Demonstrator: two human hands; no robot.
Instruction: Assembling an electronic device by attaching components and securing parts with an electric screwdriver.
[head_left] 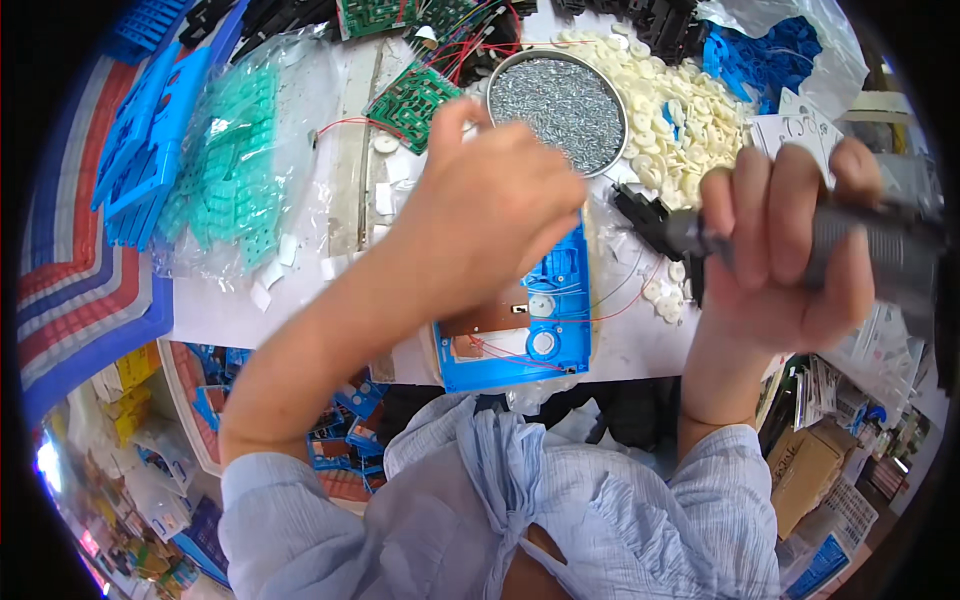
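My left hand [500, 195] hovers above the blue plastic casing [572, 345], beside the round dish of small metal screws [558, 105]. Its thumb and forefinger come together in a pinch at the right; whatever may be between them is too small to make out. Wrapped around a dark grey electric screwdriver [850, 240], my right hand [770, 255] is raised at the right, the tool's tip pointing left. Inside the casing lie a brown circuit board [490, 316], thin wires and a round white part [543, 344]. My left hand and forearm hide the casing's upper left.
Cream plastic discs [660, 110] heap beside the dish, blue parts [770, 60] behind them. Green circuit boards [412, 103] with red wires lie at the back. Bagged turquoise parts [240, 150] and blue casings [150, 150] sit left. Below stands a bin [190, 405] of blue pieces.
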